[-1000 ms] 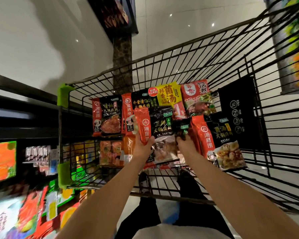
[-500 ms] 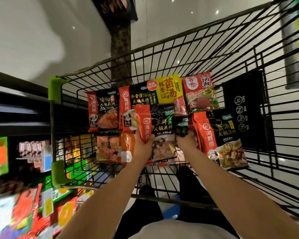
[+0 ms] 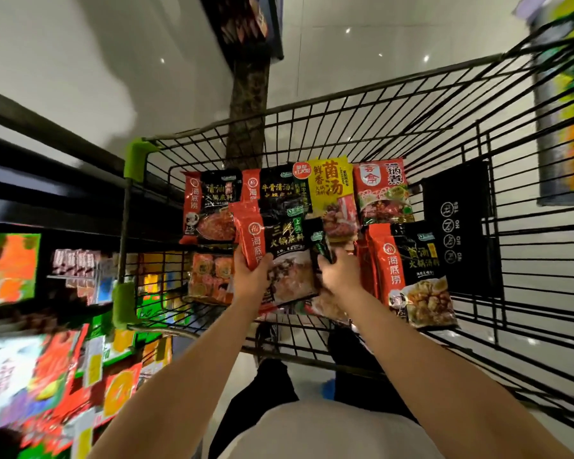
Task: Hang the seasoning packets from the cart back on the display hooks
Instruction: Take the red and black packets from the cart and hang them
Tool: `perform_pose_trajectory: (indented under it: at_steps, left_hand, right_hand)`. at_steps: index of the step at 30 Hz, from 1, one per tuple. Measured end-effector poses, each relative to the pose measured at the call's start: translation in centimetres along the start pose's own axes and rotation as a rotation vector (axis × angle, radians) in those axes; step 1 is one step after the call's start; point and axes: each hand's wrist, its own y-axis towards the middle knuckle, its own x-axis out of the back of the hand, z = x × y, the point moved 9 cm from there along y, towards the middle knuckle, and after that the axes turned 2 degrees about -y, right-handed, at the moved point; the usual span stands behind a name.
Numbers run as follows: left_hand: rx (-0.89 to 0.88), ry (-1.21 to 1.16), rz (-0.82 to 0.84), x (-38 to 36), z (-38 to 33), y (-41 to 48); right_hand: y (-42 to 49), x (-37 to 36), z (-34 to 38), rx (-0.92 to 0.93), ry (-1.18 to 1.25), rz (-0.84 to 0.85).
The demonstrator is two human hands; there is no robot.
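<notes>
Left hand point(image 3: 251, 276) grips red-black packet point(image 3: 279, 246) printed "海底捞 三鲜火锅底料", raised over cart point(image 3: 362, 134). Right hand point(image 3: 340, 271), just beside, pinches a dark packet edge point(image 3: 322, 246). Beyond the fingers: yellow packet point(image 3: 328, 187), "菌汤".

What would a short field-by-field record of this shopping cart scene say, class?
container: black wire shopping cart
contents: red-and-black seasoning packets, one yellow mushroom-soup packet
left hand: grips the red-and-black packet with a seafood picture by its left edge
right hand: pinches the same packet's right side
display shelves: left of the cart, blurred
</notes>
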Motion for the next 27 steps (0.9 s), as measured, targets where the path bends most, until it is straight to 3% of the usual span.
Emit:
perform_pose_trajectory:
  at_steps: [9,12,15,18,21,27]
  left_hand:
    - [-0.156,-0.002,-0.189,8.6,-4.3,-3.5]
    - [-0.262,0.039,-0.198,11.2,-6.4,-4.8]
    - [-0.347,-0.029,-0.175,14.0,-7.7,-6.0]
    - [-0.361,-0.161,-0.152,17.1,-7.0,-7.1]
    - [-0.313,-0.334,-0.164,21.0,-5.1,-8.9]
    - [-0.376,-0.463,-0.302,27.6,-0.9,-15.1]
  right_hand:
    - [-10.2,5.7,12.3,0.278,0.187,-0.173]
    - [-13.1,6.2,16.0,0.309,0.134,-0.193]
    - [-14.3,3.4,18.0,0.254,0.055,-0.072]
    - [-16.2,0.1,18.9,0.285,0.144,0.017]
    - [-19.2,-3.6,18.6,0.242,0.336,0.234]
    - [-26.4,-9.0,20.8,0.4,0.366,0.471]
